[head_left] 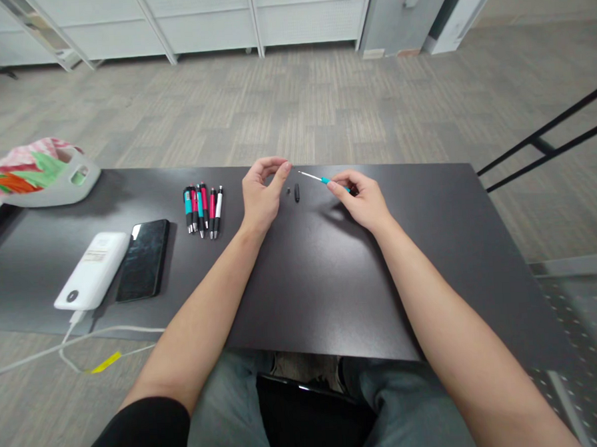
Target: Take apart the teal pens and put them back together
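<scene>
My right hand is closed around a teal pen barrel, from which a thin pale refill sticks out toward the left. Facing its tip is my left hand, thumb and forefinger pinched together; whatever may be between them is too small to make out. On the dark table between the hands lie a black pen grip and a tiny dark piece. Left of my left hand, several click pens in teal, red and white lie side by side.
A white power bank with a plugged-in cable and a black phone lie at the table's left. Behind them stands a white basket holding colourful cloth. The table's far edge is just past my hands.
</scene>
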